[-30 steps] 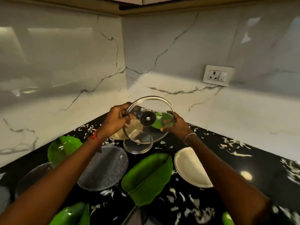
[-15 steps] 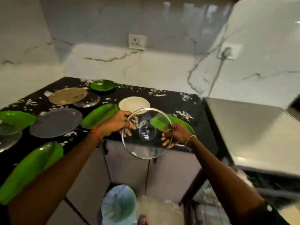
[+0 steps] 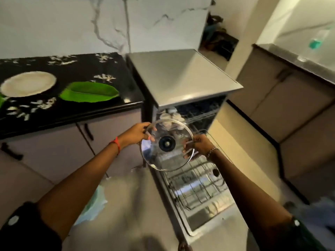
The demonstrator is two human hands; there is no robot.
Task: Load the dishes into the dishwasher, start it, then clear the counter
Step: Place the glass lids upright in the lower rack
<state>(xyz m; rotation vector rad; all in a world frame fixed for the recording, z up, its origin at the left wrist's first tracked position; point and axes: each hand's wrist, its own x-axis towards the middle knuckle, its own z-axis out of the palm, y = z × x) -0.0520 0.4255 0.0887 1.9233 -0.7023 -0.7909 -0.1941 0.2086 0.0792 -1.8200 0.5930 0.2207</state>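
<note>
The loading is underway and, by my judgement, far from finished. The glass lid (image 3: 166,156) hangs in the air, tilted toward the camera, above the near-left part of the open dishwasher (image 3: 181,75). The left hand (image 3: 136,134) grips its far-left rim with fingers curled over the edge. The right hand (image 3: 198,145) grips the right rim the same way, fingertips showing through the glass.

The lower rack (image 3: 197,189) is drawn out over the dropped door and looks bare in the part that shows. The upper rack (image 3: 170,117), farther back, already holds several pale pieces, too blurred to name. So some dishes are in, and the lid is not yet placed.

At least 2 dishes wait on the black counter (image 3: 126,98) to the left: a white plate (image 3: 28,84) and a green leaf-shaped plate (image 3: 89,92). Starting the machine and clearing the counter are both still to do.

Nothing lies between the lid and the lower rack. The projecting upper rack and the upright wire tines are the likely snags.
</note>
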